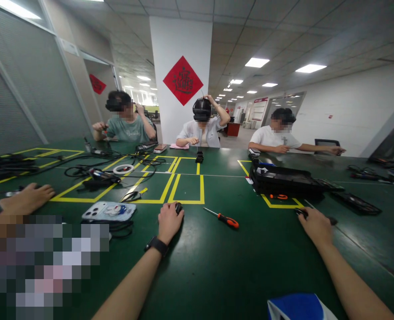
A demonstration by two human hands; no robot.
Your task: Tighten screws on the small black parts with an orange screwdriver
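I am viewing a green table (216,266) bearing yellow tape (202,189). I am holding a black left device (178,207) and a black right device (302,213). My wristwatch (157,246) is showing black. The screwdriver (228,221) is showing orange and black at its handle. The phone case (110,210) is displaying a printed figure on light blue. The diamond sign (183,81) is presenting dark characters on red.

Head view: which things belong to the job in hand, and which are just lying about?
Likely in the job, judging by contact:
- small black object at the left hand
- dark object at the right hand

Apparently lying about:
- orange-and-black screwdriver, between the hands
- light-blue phone
- black trays, stacked
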